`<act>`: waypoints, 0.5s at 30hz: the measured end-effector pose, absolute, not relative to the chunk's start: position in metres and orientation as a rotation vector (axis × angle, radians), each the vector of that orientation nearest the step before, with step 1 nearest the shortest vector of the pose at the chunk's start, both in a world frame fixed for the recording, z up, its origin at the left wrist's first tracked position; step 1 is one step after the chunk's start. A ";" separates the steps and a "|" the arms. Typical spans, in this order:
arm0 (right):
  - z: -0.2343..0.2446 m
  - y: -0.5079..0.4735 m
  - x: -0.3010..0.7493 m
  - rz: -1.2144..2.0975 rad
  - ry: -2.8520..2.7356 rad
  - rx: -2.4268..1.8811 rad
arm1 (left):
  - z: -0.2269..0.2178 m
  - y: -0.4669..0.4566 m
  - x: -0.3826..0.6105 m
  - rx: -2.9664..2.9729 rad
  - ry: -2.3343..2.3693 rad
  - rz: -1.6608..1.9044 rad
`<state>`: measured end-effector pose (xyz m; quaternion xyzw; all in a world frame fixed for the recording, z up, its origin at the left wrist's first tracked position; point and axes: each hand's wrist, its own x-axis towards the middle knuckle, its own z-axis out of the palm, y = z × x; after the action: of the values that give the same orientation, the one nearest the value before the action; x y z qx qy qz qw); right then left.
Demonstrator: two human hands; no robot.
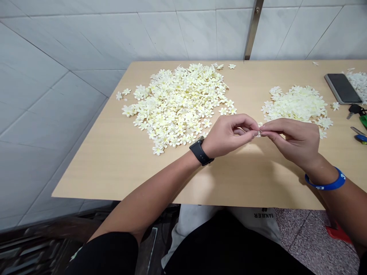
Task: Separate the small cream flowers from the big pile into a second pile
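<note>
My left hand and my right hand meet above the light wooden table, their fingertips pinching a small white flower that is mostly hidden by the fingers. Behind my left hand lies a large heap of cream-white flowers with yellow centres. A smaller, denser heap of white flowers sits just beyond my right hand. Neither hand touches a heap.
A black smartphone in a grey case and a third flower heap lie at the far right, near keys and a blue-handled tool. White tiled walls border the table's far and left sides.
</note>
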<state>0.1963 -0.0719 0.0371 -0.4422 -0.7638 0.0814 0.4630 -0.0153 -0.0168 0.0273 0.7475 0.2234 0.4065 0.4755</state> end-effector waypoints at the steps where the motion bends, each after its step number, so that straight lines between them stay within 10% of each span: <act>1: 0.036 -0.071 0.197 0.211 -1.869 -1.093 | 0.028 -0.017 -0.015 1.828 0.548 0.991; 15: 0.038 -0.076 0.182 0.515 -1.601 -1.172 | 0.027 -0.012 -0.016 1.871 0.555 1.108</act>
<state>0.1824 -0.0759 0.0377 -0.4887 -0.6677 0.2148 0.5189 -0.0160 -0.0124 0.0271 0.7513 0.2227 0.4449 0.4337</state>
